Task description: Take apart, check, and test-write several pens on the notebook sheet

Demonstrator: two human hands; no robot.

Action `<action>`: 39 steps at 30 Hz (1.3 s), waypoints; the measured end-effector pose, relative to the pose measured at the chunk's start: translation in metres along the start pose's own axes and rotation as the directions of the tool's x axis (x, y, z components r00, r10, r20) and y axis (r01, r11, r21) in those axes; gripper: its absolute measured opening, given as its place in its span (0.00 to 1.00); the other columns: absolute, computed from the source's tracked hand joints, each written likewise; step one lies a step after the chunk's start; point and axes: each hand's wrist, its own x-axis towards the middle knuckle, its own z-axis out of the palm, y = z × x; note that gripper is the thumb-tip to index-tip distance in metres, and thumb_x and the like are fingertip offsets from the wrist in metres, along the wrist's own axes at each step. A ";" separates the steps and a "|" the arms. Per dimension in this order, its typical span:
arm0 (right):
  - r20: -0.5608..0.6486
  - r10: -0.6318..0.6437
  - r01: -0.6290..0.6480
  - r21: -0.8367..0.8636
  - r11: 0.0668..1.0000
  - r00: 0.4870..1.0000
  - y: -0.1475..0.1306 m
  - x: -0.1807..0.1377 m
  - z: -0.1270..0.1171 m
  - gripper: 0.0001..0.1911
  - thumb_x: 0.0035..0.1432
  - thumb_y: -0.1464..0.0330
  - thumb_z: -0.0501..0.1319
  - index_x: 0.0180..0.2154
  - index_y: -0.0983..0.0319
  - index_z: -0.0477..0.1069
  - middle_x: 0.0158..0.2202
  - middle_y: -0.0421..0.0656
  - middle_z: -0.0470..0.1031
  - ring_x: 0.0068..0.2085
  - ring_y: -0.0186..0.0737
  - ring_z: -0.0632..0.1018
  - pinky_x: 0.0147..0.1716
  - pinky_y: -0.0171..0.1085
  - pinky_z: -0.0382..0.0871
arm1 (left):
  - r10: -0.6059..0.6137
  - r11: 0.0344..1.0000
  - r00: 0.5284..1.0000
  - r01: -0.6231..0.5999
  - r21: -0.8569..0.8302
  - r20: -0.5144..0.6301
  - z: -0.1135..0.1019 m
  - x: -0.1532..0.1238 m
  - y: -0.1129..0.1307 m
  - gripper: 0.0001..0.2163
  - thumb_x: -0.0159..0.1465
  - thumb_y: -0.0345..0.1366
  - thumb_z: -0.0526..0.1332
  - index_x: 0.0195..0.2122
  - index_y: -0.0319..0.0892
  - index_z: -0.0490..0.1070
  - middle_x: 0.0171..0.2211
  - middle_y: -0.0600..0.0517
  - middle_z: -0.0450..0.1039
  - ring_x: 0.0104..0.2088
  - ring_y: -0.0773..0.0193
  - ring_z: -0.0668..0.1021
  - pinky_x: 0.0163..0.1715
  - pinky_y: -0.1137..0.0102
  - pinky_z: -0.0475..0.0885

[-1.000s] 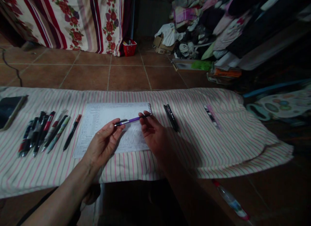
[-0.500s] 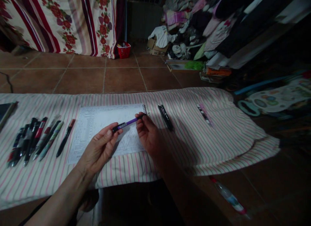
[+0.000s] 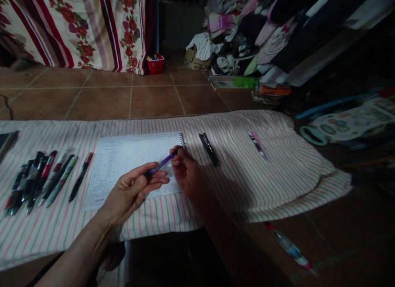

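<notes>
A purple pen with black ends [image 3: 166,159] is held slantwise between my two hands, above a spiral notebook page [image 3: 135,149] covered in writing. My left hand [image 3: 135,184] pinches its lower black end between thumb and index finger, with the other fingers stretched out beneath. At the upper end, my right hand [image 3: 187,167] grips the black tip with thumb and fingertips. Just right of the notebook lie black pens [image 3: 210,149] side by side. On the left, a single black pen with a reddish end [image 3: 80,178] lies beside a row of several pens [image 3: 40,178].
A striped cloth [image 3: 234,180] covers the table. Farther right on it lies a pink and black-and-white slim item [image 3: 258,145]. A dark flat object [image 3: 6,143] sits at the left edge. On the tiled floor are a plastic bottle [image 3: 290,246] and a red basket [image 3: 155,64].
The fingers of my left hand have stretched out and slid slightly right under the pen. The pen tilts a little more steeply. The whole view has shifted slightly.
</notes>
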 end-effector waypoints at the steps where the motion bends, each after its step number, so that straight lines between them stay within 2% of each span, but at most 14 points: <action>1: 0.001 -0.006 0.006 -0.007 1.000 1.000 0.000 0.000 0.000 0.03 0.52 0.75 0.62 0.28 0.64 0.75 0.29 0.39 0.76 0.24 0.21 0.71 0.25 0.18 0.68 | 0.006 1.000 1.000 -0.006 -0.002 0.001 0.000 0.000 -0.001 0.14 0.49 0.33 0.71 0.38 0.39 0.78 0.36 0.42 0.80 0.38 0.57 0.81 0.39 0.73 0.77; 9: -0.048 -0.011 0.008 -0.057 0.998 0.999 -0.003 -0.001 0.001 0.01 0.50 0.74 0.64 0.27 0.65 0.75 0.27 0.38 0.76 0.23 0.20 0.71 0.23 0.17 0.67 | 0.032 0.998 0.999 -0.032 0.047 0.007 -0.003 -0.002 -0.010 0.12 0.52 0.32 0.70 0.38 0.38 0.78 0.37 0.41 0.80 0.41 0.56 0.81 0.43 0.70 0.75; 14: -0.052 0.007 -0.010 -0.072 0.997 0.999 -0.006 -0.002 0.003 0.01 0.49 0.74 0.64 0.27 0.65 0.75 0.27 0.39 0.76 0.21 0.20 0.71 0.21 0.18 0.67 | -0.009 0.999 0.997 0.006 0.047 0.080 -0.003 -0.004 -0.004 0.13 0.53 0.32 0.69 0.40 0.38 0.77 0.39 0.39 0.79 0.44 0.55 0.80 0.45 0.69 0.74; 21: -0.050 0.028 -0.030 -0.035 0.999 0.998 -0.008 -0.003 0.003 0.02 0.50 0.75 0.64 0.28 0.65 0.75 0.27 0.39 0.77 0.22 0.20 0.72 0.21 0.17 0.67 | -0.038 0.998 0.991 0.031 0.056 0.127 -0.004 -0.007 0.003 0.13 0.56 0.30 0.66 0.43 0.39 0.76 0.38 0.40 0.79 0.41 0.56 0.80 0.40 0.70 0.75; 26: -0.037 0.024 -0.026 -0.062 0.998 0.999 -0.006 0.000 0.000 0.01 0.49 0.73 0.65 0.28 0.65 0.75 0.28 0.39 0.77 0.23 0.21 0.73 0.21 0.18 0.67 | -0.060 0.998 0.987 0.056 0.027 0.152 -0.005 -0.005 0.003 0.16 0.56 0.32 0.65 0.47 0.37 0.73 0.40 0.37 0.78 0.41 0.52 0.80 0.38 0.67 0.75; 29: -0.024 0.019 -0.021 -0.078 0.997 1.000 -0.004 0.001 -0.002 0.02 0.48 0.73 0.65 0.29 0.65 0.75 0.29 0.39 0.77 0.23 0.21 0.73 0.22 0.19 0.68 | -0.062 0.997 0.991 0.057 0.046 0.117 -0.004 -0.003 0.002 0.18 0.56 0.34 0.65 0.48 0.37 0.72 0.39 0.37 0.78 0.40 0.51 0.80 0.35 0.67 0.75; 33: -0.034 0.012 -0.016 -0.130 0.991 0.999 -0.003 -0.002 0.000 0.04 0.47 0.72 0.66 0.30 0.63 0.76 0.30 0.39 0.78 0.25 0.22 0.74 0.25 0.20 0.69 | 0.021 0.983 1.000 -0.021 0.180 0.002 -0.003 0.001 -0.001 0.17 0.55 0.34 0.67 0.46 0.37 0.72 0.34 0.41 0.79 0.35 0.55 0.81 0.31 0.70 0.74; 39: -0.040 0.014 -0.022 -0.225 0.974 0.999 -0.001 -0.006 0.003 0.07 0.45 0.69 0.68 0.31 0.62 0.77 0.31 0.39 0.79 0.26 0.22 0.73 0.25 0.21 0.68 | 0.135 0.949 0.986 -0.101 0.300 -0.095 -0.001 0.007 -0.007 0.13 0.50 0.34 0.70 0.36 0.36 0.74 0.25 0.47 0.78 0.26 0.62 0.79 0.25 0.73 0.71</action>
